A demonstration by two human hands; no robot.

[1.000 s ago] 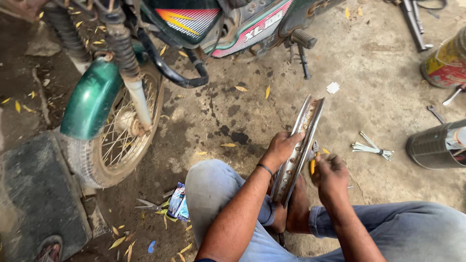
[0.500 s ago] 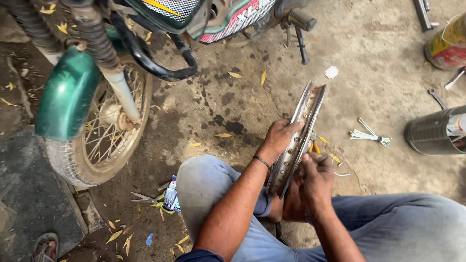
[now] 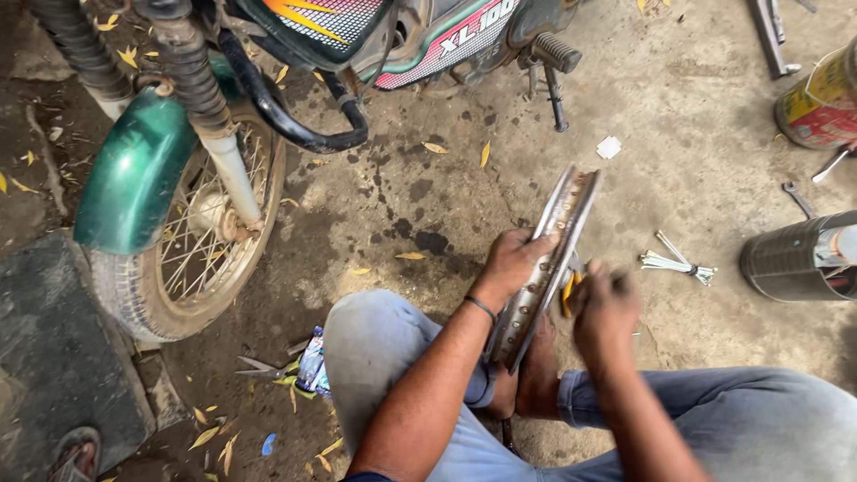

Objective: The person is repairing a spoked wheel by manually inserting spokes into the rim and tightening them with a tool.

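Oil-stained concrete workshop floor beside a motorcycle front wheel (image 3: 192, 241). Left hand (image 3: 516, 259) clenched around a bare metal wheel rim (image 3: 544, 268), held upright on edge between the knees. Right hand (image 3: 605, 303) closed on a yellow-handled tool (image 3: 568, 293). Rim looks rigid, fairly heavy, smooth; safest held by its edge.

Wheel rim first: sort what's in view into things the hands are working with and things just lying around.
In hand:
- wheel rim, gripped on edge by the left hand
- yellow-handled tool, in the right hand, against the rim

Lying about:
- bundle of spokes
- scissors
- wrench
- parked motorcycle's front wheel
- painted can
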